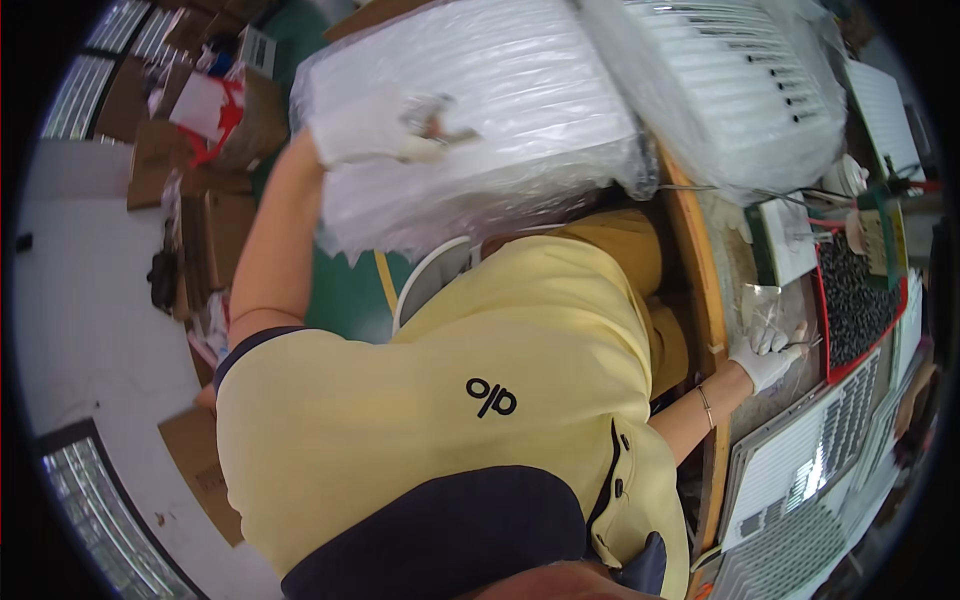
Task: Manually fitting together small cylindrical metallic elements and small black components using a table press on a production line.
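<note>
My left hand [375,142], in a white glove, is stretched over a stack wrapped in clear plastic [480,70]. Motion smears its fingers. They seem closed round something small and shiny [428,115] that I cannot make out. At the workbench [738,240] on the right, my right hand [768,362], also in a white glove, is closed on a thin metal tool [805,345] with a pointed end. A clear plastic bag [762,302] lies beside that hand. Just beyond it stands a red-rimmed tray [824,325] full of small black parts [860,295].
Another plastic-wrapped stack [720,110] holds white rods, some with black ends. White ribbed panels [790,470] lie on the near part of the bench. A white box [788,240] stands by the tray. Cardboard boxes [225,235] line the left wall. A grey chair [430,280] is close to me.
</note>
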A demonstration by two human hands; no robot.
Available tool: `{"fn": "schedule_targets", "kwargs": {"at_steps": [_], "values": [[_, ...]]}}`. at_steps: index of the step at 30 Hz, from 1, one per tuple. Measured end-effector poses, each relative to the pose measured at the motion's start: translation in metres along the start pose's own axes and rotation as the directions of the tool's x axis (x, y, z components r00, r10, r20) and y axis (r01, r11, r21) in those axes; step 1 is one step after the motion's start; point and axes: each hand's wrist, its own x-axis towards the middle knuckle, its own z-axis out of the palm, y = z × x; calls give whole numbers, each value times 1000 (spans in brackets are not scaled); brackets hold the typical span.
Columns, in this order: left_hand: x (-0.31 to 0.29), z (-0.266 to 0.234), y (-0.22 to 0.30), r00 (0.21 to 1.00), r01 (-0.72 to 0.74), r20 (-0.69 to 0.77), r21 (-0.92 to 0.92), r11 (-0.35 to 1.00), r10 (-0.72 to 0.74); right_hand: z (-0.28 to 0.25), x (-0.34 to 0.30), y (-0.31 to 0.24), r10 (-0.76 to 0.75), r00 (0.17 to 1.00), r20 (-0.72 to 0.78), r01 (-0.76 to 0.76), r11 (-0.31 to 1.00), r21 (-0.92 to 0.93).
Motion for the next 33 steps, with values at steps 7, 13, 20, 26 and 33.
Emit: {"fn": "schedule_targets", "kwargs": {"at_steps": [7, 13, 20, 26, 33], "values": [[-77, -9, -134, 970, 226, -117, 129, 966, -211, 1, 0, 26, -60, 997, -39, 49, 970, -237], [-82, 0, -141, 974, 226, -58, 264, 938, -218, 1, -4, 28, -91, 994, -55, 70, 952, -297], [-75, -30, -152, 985, 76, -160, 51, 996, -67, -3, -9, 29, -184, 975, -126, 122, 913, -388], [-2, -69, -111, 943, -113, -299, 132, 985, 148, 3, -14, 29, -157, 984, -77, 111, 900, -422], [175, -85, -38, 960, -179, -141, 361, 915, 243, 2, -10, 26, -84, 993, -87, 50, 938, -344]]}}
